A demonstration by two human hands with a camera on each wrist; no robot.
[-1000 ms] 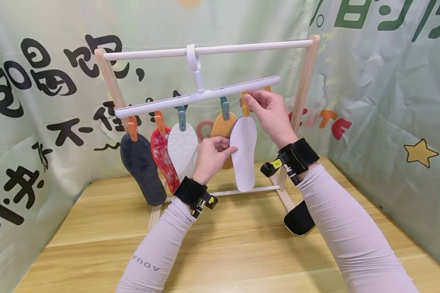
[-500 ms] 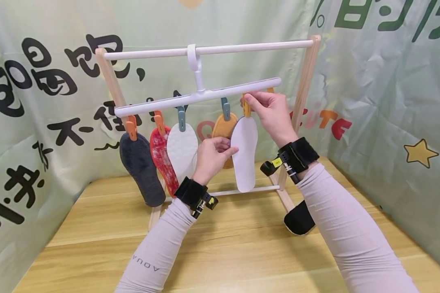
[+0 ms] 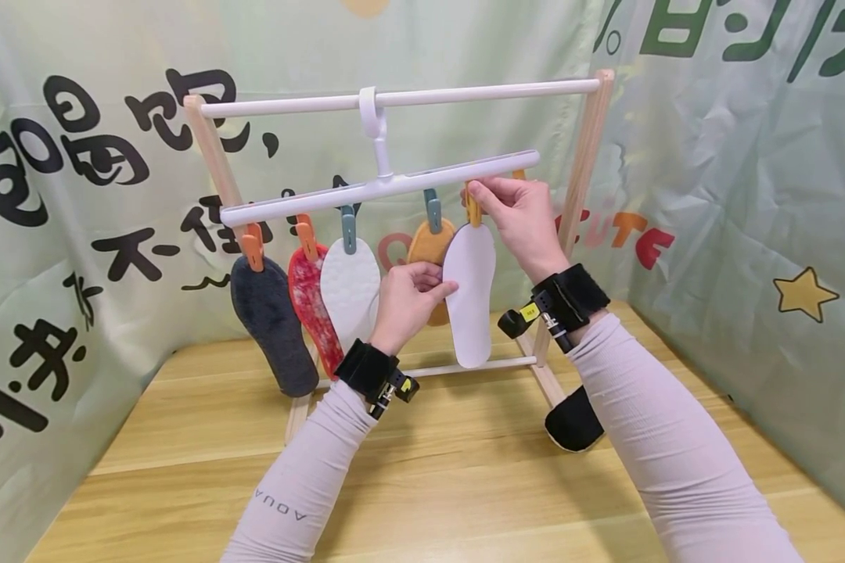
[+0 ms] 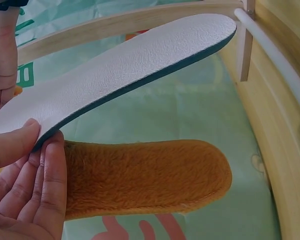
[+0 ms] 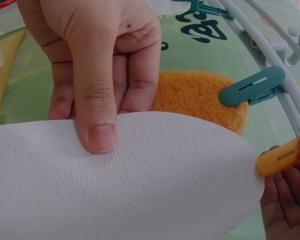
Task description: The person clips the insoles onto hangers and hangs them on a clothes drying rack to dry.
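A white-faced insole (image 3: pixel 470 313) hangs upright near the right end of the white hanger (image 3: pixel 451 178). My left hand (image 3: pixel 403 301) pinches its left edge, thumb on the white face and fingers behind. In the left wrist view the insole's edge (image 4: pixel 140 86) shows dark teal. At its top my right hand (image 3: pixel 524 223) pinches a yellow clothespin (image 5: pixel 279 157), whose tip lies over the insole's end. Behind hangs an orange fuzzy insole (image 4: pixel 150 177) from a teal clothespin (image 5: pixel 253 87), partly hidden by my left hand.
Grey (image 3: pixel 271 328), red (image 3: pixel 311 301) and white quilted (image 3: pixel 352 281) insoles hang at left from clothespins. The hanger hooks over the wooden rack's top bar (image 3: pixel 486 92). A black insole (image 3: pixel 574 422) lies on the table by my right forearm. Printed curtains enclose the sides.
The hanger's right end and the white-faced insole have shifted very slightly. Both hands keep the same hold.
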